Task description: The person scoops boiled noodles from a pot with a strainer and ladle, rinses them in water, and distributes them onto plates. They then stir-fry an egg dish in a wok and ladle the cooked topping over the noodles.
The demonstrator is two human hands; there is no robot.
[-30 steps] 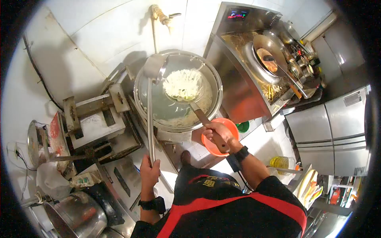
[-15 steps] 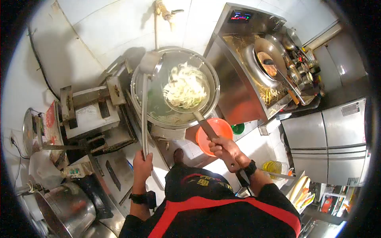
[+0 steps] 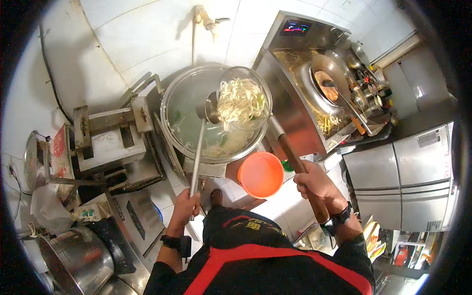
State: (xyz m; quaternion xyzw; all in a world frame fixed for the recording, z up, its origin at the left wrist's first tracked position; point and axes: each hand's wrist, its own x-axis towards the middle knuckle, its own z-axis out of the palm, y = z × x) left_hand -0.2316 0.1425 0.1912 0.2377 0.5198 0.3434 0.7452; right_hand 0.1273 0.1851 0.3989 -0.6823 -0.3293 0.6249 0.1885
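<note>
White noodles (image 3: pixel 240 101) with bits of green lie in a round wire strainer (image 3: pixel 268 101), held above the right part of a large round pot (image 3: pixel 169 140) of cloudy water. My right hand (image 3: pixel 317 184) is closed around the strainer's long wooden handle. My left hand (image 3: pixel 186 206) grips the metal handle of a ladle (image 3: pixel 211 108), whose bowl is over the pot just left of the strainer. Loose noodles and green leaves float in the water. Right below the pot is an orange bowl (image 3: pixel 261 175).
A stove (image 3: pixel 295 98) at the right holds a wok (image 3: pixel 327 61) with a ladle and brown food. A wall tap (image 3: pixel 209 22) is above the pot. Left are a metal box frame (image 3: pixel 110 142) and a steel pot (image 3: pixel 81 260). A steel cabinet (image 3: pixel 398 167) stands right.
The strainer of noodles has moved right, toward the pot's right rim, with my right hand. The ladle's bowl has come down and right from the upper left rim to beside the strainer.
</note>
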